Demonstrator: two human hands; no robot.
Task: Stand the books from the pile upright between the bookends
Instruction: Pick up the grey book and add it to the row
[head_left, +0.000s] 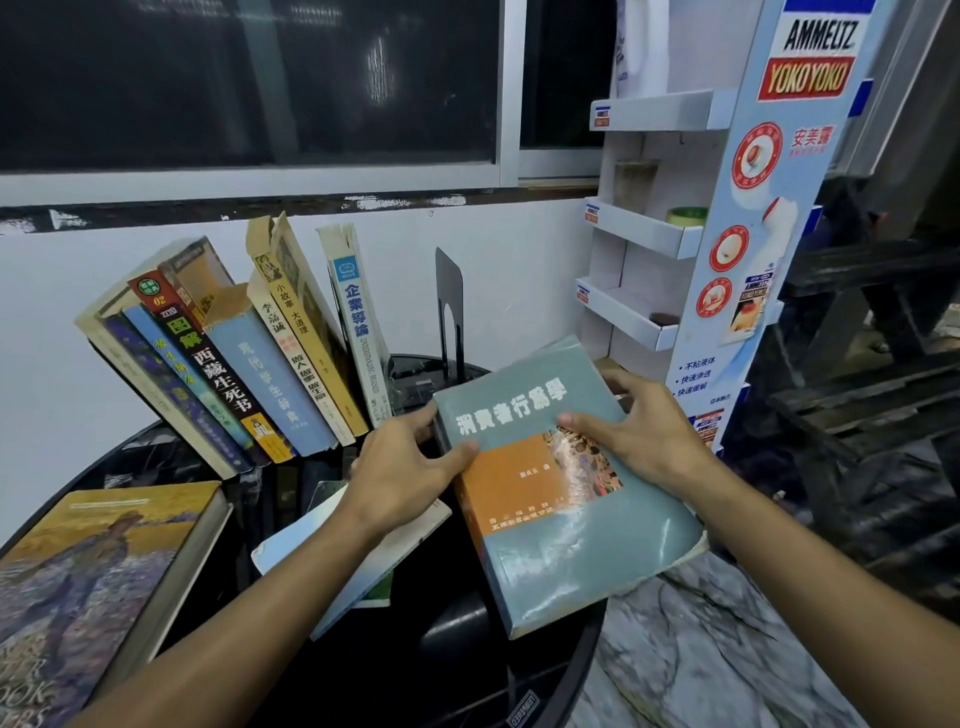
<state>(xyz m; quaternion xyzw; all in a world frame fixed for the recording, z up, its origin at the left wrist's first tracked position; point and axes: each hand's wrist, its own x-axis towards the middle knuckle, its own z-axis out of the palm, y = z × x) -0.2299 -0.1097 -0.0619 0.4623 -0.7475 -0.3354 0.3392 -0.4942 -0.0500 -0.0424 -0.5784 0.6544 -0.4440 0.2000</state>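
A grey-green book with an orange panel (561, 525) is held face up over the right part of the black round table (457, 675). My left hand (410, 467) grips its left edge near the spine, thumb on the cover. My right hand (644, 431) holds its far right edge, fingers over the cover. Several books (249, 353) stand leaning left in a row at the back. A black metal bookend (450, 306) stands to the right of that row, with a gap between. A white thin book (358, 551) lies flat under my left forearm. A large painted-cover book (98, 582) lies at the front left.
A white cardboard display stand (670, 234) with small shelves rises at the right, close to the bookend. A white wall and dark window run behind the table. Dark wooden pallets (872, 415) are stacked at the far right. The marbled floor (717, 654) shows below the table's edge.
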